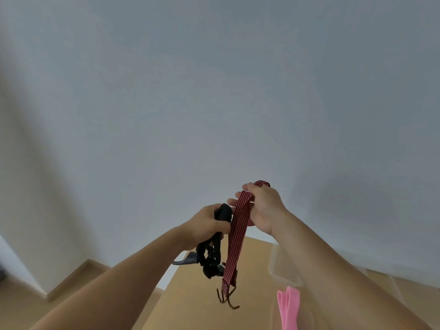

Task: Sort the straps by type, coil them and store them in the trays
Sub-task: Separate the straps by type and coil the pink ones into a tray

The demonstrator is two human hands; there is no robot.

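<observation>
Both hands are raised in front of a pale wall. My right hand [263,206] grips the folded top of a flat red strap with dark stripes [234,248]; the strap hangs straight down and ends in metal hooks [227,300]. My left hand [209,225] is closed on a black strap [210,260] that dangles in a twisted bunch, with a grey hook end [188,259] sticking out to the left. The two straps hang side by side, nearly touching. A pink strap [288,306] lies folded below, in a clear tray [283,272].
A wooden table top [190,298] lies under the hands, its far edge near the wall. The clear plastic tray sits at its right side, partly hidden by my right forearm. Light wooden floor and skirting show at the lower left.
</observation>
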